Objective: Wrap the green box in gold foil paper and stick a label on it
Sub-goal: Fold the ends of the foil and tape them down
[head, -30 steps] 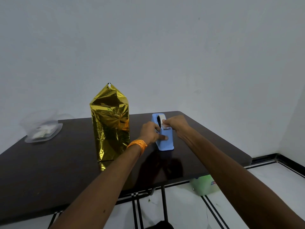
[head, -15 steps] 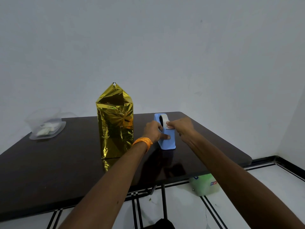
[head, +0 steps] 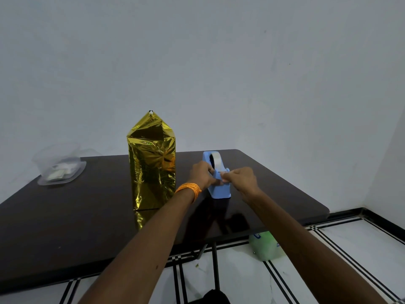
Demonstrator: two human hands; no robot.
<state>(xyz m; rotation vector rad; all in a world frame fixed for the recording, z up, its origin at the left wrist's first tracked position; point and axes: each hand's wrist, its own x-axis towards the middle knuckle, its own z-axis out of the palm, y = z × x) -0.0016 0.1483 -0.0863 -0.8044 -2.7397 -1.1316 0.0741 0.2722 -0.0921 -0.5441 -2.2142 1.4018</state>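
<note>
Gripping the blue tape dispenser (head: 219, 190) from its left side, the left hand (head: 202, 175) has its fingers curled round the dispenser body. There is an orange wristband (head: 189, 191) on that wrist.

Head view, the only one. The right hand (head: 241, 179) comes in from the right with fingers bunched at the dispenser's near top edge, pinching a pale bit of tape (head: 224, 173) there. Cannot tell how much is pulled out. The whitish tape roll (head: 215, 159) sits upright in the back of the dispenser, partly hidden by the left hand. Both hands nearly meet over the dispenser, which stands on the dark glossy bench (head: 76, 233), right of centre, with dim reflections below it.

The box (head: 152, 150) stands upright on the bench just left of the dispenser, apart from it. It is covered in gold foil (head: 153, 183), crinkled and folded to a peak on top. The left forearm crosses in front of its lower right corner, and a gold reflection shows on the bench at its base.

A clear plastic container (head: 61, 172) sits at the far left edge of the bench, well apart from the box. It holds pale items, too blurry to name. A pale green object (head: 265, 246) lies on the white tiled floor (head: 350, 249) under the bench's right side; the tiles have black stripe lines. A black bench leg (head: 215, 266) is near it. Behind is a plain grey-white wall (head: 219, 62).
</note>
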